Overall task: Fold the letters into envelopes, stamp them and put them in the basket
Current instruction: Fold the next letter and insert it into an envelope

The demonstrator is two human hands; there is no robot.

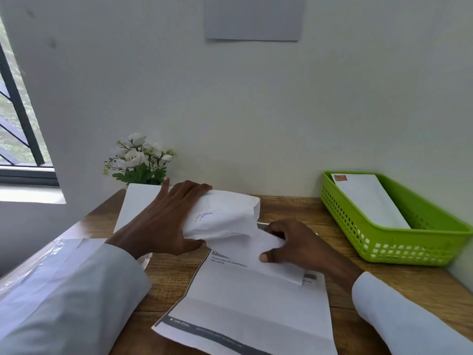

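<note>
White paper is filling both hands: the left hand (pixel 163 221) is gripping a signed envelope (pixel 222 216) with its fingers (pixel 189 190) wrapped over the top and the thumb under, while the right hand (pixel 289 242) is pinching a folded letter (pixel 258 252) between thumb and fingers at its near end, apparently feeding it into the envelope's open mouth. Both are being held just above the middle of the wooden counter (pixel 384 278). The envelope is bulging and creasing under the grip, so it is likely thin, light and easily crumpled; taking it by the long edges near the opening would probably keep the mouth open. The letter looks limp enough to buckle if pushed from its far end. An unfolded printed sheet (pixel 243 303) with grey bands is lying flat by the near edge. At the far right corner a green basket (pixel 409 252) is holding one stamped envelope (pixel 368 198).
</note>
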